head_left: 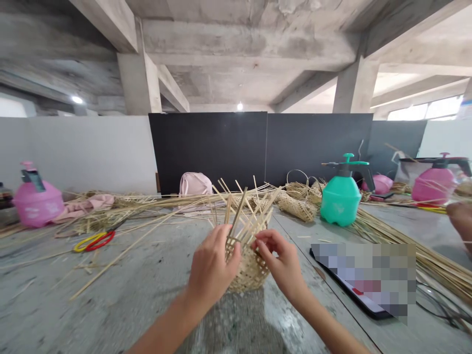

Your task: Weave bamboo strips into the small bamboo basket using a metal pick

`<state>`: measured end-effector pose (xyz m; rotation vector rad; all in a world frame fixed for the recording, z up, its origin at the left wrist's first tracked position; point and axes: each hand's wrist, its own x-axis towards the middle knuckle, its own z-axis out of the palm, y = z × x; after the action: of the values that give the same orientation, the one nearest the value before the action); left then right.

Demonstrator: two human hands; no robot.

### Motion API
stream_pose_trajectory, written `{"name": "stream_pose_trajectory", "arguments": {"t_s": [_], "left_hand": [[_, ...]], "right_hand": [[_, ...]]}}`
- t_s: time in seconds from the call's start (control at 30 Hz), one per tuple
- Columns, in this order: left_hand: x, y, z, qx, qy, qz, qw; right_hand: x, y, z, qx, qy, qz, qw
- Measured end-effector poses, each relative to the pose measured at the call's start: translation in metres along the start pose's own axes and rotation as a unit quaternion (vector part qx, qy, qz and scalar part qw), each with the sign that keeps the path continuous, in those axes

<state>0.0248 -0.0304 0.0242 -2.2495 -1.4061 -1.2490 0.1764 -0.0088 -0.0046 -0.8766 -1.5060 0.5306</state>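
While both hands work at a woven basket (250,275), it sits upright at center, near side of the gray surface (147,300), between the two palms. Loose strips (240,212) stick up from its rim, fanned out at various angles. Left hand (211,261): wrapped on the basket's left side, thumb on the near face, fingers up by the rim; grasping it. Right hand (279,256): thumb and index pinched together at the right of the rim, other fingers curled; grasping weave or a strip there, cannot tell which.

Left of the hands, scissors (96,242) with one yellow and one red handle, loose strips around them. Far left, pink sprayer (39,204) next to a crumpled pink cloth (88,206). Behind the basket, more long strips plus a pale pink bag (195,184) against a black panel (210,152). Right of center, finished-looking woven pieces (297,206), then a green sprayer (339,201). Nearer, a dark-edged device (354,295), mostly pixelated. Beyond it, a strip bundle (413,250). Right edge: another person's hand (460,223), blurred, grip cannot be told; second pink sprayer (433,186) behind.
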Motion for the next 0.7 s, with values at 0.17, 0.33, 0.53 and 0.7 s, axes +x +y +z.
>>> {"name": "stream_pose_trajectory", "arguments": {"t_s": [0.17, 0.33, 0.53, 0.7], "left_hand": [[0.007, 0.003, -0.004, 0.042, 0.013, -0.023, 0.999], [0.031, -0.012, -0.022, -0.143, 0.015, -0.085, 0.986], [0.041, -0.030, -0.032, -0.360, -0.076, -0.175, 0.913], [0.031, -0.023, -0.017, -0.249, -0.120, -0.174, 0.945]], "right_hand": [[-0.001, -0.007, -0.001, 0.089, -0.031, 0.073, 0.993], [-0.001, -0.008, -0.004, 0.083, -0.039, 0.071, 0.993], [0.004, -0.003, -0.009, 0.091, -0.018, 0.065, 0.994], [0.008, -0.002, -0.010, 0.052, -0.044, 0.080, 0.994]]}}
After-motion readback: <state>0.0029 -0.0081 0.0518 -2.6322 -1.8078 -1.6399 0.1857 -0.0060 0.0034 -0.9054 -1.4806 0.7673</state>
